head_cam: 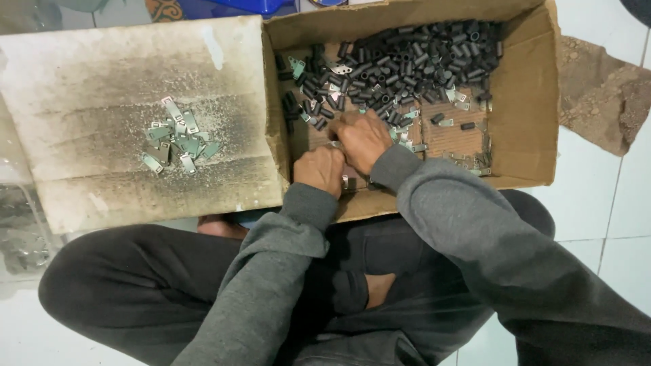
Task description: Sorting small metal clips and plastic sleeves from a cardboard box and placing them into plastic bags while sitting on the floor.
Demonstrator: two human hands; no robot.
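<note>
**Both hands together inside the cardboard box**

At frame centre, the left hand and right hand meet in the open brown cardboard box, fingers curled on small silvery metal tabs. Short black tube pieces heap in the box's upper part. More flat metal tabs lie piled on the soiled box flap, left of centre.

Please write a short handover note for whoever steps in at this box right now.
Left hand and right hand are together low in the cardboard box, fingers closed around a small metal piece; the grip is hard to see.
Black tubes fill the box's far side, with loose metal tabs on its floor.
A pile of tabs lies on the opened flap.
Many tubes remain.
</note>
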